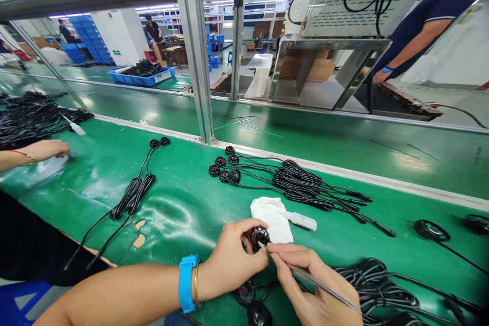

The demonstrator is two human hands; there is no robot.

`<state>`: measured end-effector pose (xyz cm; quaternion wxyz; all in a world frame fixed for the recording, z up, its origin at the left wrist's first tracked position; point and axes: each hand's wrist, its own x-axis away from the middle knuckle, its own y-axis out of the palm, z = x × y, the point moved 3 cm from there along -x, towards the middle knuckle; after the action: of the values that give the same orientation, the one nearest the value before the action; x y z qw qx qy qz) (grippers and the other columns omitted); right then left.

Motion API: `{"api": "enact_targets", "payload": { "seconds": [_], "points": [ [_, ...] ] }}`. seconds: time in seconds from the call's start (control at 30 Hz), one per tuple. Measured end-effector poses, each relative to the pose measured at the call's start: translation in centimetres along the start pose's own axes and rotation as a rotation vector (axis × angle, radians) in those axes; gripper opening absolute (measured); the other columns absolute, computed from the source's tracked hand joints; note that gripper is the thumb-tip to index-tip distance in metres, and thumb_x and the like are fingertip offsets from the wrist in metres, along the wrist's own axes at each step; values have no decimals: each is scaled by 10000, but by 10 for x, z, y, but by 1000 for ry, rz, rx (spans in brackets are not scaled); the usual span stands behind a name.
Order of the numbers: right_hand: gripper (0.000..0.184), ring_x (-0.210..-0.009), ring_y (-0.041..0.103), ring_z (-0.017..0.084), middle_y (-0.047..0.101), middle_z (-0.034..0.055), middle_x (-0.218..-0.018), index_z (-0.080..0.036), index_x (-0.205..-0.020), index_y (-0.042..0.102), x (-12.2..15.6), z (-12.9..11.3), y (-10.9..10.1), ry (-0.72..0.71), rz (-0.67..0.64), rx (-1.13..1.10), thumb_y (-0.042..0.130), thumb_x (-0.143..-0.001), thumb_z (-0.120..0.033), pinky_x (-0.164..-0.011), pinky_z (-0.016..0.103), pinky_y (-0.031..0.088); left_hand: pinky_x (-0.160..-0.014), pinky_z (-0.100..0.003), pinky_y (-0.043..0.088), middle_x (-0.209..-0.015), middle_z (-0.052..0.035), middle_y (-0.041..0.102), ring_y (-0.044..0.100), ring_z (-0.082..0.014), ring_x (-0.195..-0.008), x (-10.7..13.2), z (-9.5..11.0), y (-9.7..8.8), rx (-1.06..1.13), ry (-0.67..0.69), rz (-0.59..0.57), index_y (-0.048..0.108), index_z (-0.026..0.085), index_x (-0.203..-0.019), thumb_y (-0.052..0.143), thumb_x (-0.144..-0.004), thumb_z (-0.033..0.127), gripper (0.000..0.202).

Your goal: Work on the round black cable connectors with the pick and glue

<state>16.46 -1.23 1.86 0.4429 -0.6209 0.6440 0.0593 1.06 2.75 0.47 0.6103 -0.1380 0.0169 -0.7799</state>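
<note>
My left hand (231, 260) grips a small round black connector head (260, 236) just above the green belt (183, 204). My right hand (311, 285) holds a thin metal tool (324, 285) like a pen, its tip touching the connector. A white cloth (272, 216) and a small white tube (302, 221) lie just beyond the hands. A blue band and a gold bangle ring my left wrist.
Bundled black cables with round heads (294, 183) lie ahead, another pair (133, 193) to the left, more coils (382, 285) at right. Another person's hand (46, 150) rests on the belt at far left. A metal frame post (196, 61) stands behind; a person's arm (412, 41) is at upper right.
</note>
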Motion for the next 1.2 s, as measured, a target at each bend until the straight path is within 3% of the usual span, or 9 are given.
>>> {"api": "enact_targets", "payload": {
  "seconds": [0.4, 0.63, 0.87, 1.2],
  "points": [
    [126, -738, 692, 119, 689, 7, -853, -206, -910, 571, 0, 0, 6, -19, 50, -16, 599, -923, -85, -710, 182, 573, -617, -231, 458, -805, -30, 672, 512, -116, -634, 2, -4, 3, 23, -4, 15, 708, 116, -1085, 678, -681, 188, 411],
    [114, -750, 687, 121, 673, 14, -864, -213, -919, 571, 0, 2, 9, 4, 1, -32, 580, -942, -101, -707, 180, 565, -614, -235, 457, -764, -21, 653, 512, -118, -628, 0, -4, 3, 24, 9, 16, 710, 111, -1075, 674, -691, 181, 393],
    [139, -748, 672, 124, 644, 17, -847, -209, -900, 560, -5, -2, 14, 20, 30, -12, 548, -944, -77, -708, 196, 551, -654, -241, 478, -915, -45, 698, 555, -132, -693, 1, -10, 5, -20, 102, 45, 711, 158, -1066, 669, -736, 190, 334],
    [88, -847, 684, 146, 668, 21, -909, -227, -936, 567, -12, 2, -10, 143, 105, -129, 585, -947, -142, -755, 202, 577, -573, -226, 402, -748, -10, 618, 478, -102, -610, -7, -5, 5, 77, -30, -19, 680, 92, -1035, 665, -701, 172, 344]
  ]
}}
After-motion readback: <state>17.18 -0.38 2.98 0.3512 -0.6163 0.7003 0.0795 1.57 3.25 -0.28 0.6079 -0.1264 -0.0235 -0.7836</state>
